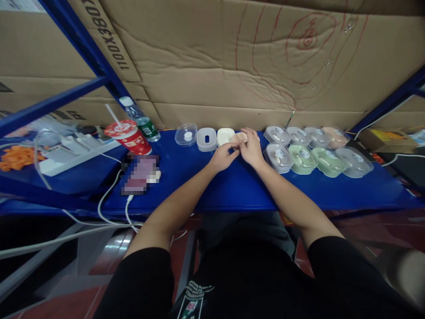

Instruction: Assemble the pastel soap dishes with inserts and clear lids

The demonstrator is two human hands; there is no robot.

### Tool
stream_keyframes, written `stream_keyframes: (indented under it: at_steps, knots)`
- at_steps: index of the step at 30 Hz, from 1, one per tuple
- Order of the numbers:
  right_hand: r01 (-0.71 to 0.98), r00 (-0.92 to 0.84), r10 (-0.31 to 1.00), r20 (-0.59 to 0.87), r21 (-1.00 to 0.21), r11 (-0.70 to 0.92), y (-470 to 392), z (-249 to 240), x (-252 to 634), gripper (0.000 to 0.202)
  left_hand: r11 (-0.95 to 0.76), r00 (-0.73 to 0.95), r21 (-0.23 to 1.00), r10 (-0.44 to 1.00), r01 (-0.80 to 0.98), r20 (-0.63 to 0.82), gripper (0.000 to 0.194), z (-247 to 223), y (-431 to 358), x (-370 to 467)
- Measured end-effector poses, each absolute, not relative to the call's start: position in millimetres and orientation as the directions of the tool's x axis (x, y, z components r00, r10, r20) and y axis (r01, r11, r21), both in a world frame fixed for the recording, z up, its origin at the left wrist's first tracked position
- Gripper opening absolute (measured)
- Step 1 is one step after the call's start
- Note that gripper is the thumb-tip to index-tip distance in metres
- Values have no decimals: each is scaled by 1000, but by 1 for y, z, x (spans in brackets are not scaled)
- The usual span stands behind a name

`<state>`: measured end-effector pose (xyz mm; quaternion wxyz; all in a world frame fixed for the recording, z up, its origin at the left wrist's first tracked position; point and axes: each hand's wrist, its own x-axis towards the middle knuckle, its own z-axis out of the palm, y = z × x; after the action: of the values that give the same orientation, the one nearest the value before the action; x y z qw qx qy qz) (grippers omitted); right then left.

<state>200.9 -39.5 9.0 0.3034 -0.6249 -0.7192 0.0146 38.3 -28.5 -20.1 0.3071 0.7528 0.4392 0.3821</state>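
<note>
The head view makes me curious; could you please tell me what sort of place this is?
Probably a makeshift workstation in a warehouse or workshop, judging by the blue frame, the large cardboard sheet behind the tabletop, and the rows of lidded containers.

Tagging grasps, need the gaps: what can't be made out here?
All in the head view:
Peach item: full shape, whether it's gripped; left hand and right hand partly cover it.
Purple thing: identity; pixelation hides it.
Stickers on the tubs: print too small.
Pale thing, lower right: blurred, cut by the edge.
</note>
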Motion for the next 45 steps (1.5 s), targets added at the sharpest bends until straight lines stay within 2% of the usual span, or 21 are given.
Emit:
stream_keyframes:
  at_steps: [3,6,8,12,17,21,27,30,36,42,45]
  knots:
    - [897,-67,918,391,-380,227,-39,10,206,53,-336,207,783,942,524,265,26,-17,-23,24]
    - [940,-96,924,370,-271,206,-39,11,213,54,-256,195,739,966,623,170,36,-16,-19,13]
    - [960,-143,936,323,-183,210,-38,11,215,54,-227,224,747,969,625,106,36,-17,-17,12]
    - [962,-236,950,203,-92,258,-40,15,213,36,-153,300,845,954,512,-9,28,-17,-18,19]
    - [949,-259,918,300,-98,300,-52,26,201,30,1,290,954,952,300,-92,32,-8,-25,25]
    - [906,-293,852,433,-159,392,-56,23,195,35,-22,259,982,966,185,-28,27,1,-28,20]
    - [840,-314,768,558,-213,498,-49,13,200,36,-191,311,981,935,33,172,24,7,-26,9]
    - [815,-293,746,599,-251,522,-47,11,201,38,-257,360,966,900,-14,244,30,8,-24,4]
    - [760,-227,705,672,-331,560,-44,8,199,38,-318,372,947,874,-50,314,42,13,-23,-4]
    - [761,-165,623,764,-303,574,-36,5,209,36,-344,320,937,883,-56,343,31,14,-22,-8]
    - [781,-118,577,808,-283,557,-30,4,217,37,-368,238,930,904,6,356,24,7,-17,-6]
